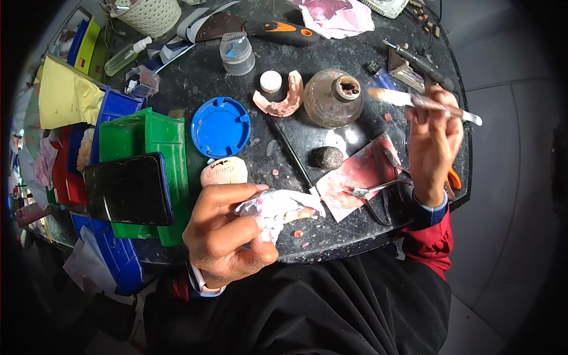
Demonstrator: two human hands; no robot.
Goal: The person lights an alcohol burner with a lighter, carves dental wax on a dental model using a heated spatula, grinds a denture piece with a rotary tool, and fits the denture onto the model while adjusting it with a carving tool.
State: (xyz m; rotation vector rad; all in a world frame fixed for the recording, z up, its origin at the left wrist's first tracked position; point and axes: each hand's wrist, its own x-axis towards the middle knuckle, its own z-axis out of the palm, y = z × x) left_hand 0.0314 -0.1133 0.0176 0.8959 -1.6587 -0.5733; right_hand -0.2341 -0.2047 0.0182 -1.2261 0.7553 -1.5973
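My left hand is closed around a foil-covered dental piece, whose right end shows some pink and cream. My fingers hide part of it. Raised at the right, my right hand pinches a brush with a whitish handle, its brown bristles pointing left. Those bristles are near the open mouth of a round glass bottle, apart from it. Below the bottle sits a dark rounded lump. Just beyond my left hand lies a pink plaster base with writing on it.
A phone leans on a green bin at the left. Behind are a blue lid, a pink dental arch cast, a white cap and a clear jar. Metal tools rest on a pink-stained sheet.
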